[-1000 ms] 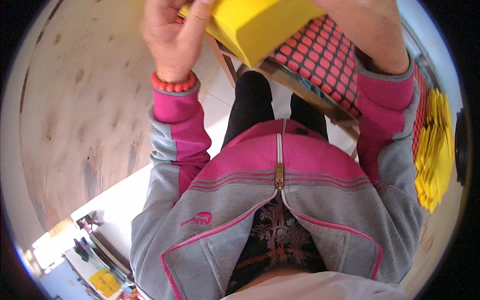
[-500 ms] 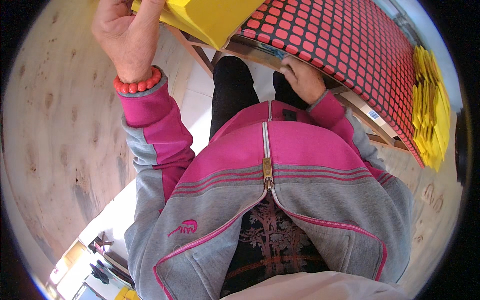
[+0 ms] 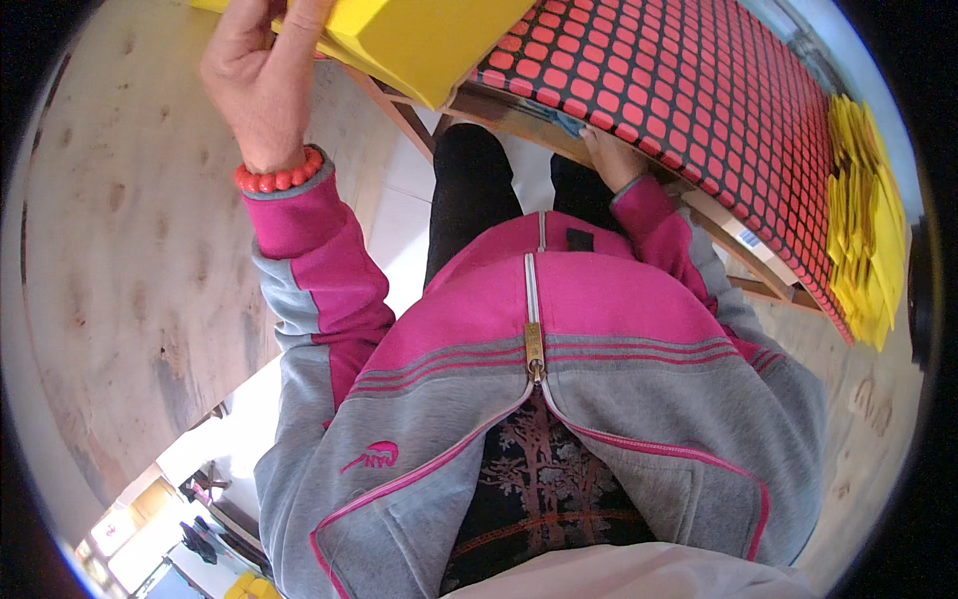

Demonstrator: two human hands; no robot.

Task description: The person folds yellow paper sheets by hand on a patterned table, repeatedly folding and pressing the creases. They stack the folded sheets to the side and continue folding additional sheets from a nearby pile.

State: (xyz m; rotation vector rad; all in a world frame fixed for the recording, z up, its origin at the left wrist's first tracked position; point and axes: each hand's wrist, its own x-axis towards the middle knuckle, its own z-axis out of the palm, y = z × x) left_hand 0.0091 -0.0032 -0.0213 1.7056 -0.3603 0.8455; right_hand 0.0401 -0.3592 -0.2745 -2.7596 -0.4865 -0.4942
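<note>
A pale plywood table (image 3: 110, 250) curves round my left side, and a second board carries a red mat (image 3: 689, 95) with rows of black-edged cells ahead of me. My left hand (image 3: 261, 85) is raised at the top of the view, fingers closed on the edge of a yellow box (image 3: 424, 40) that hangs over the mat's near corner. A red bead bracelet (image 3: 279, 178) sits on that wrist. My right hand (image 3: 611, 160) is low, tucked under the board's edge by my lap; I cannot tell whether it grips anything. A stack of yellow sheets (image 3: 863, 210) lies on the far right, beside the mat.
</note>
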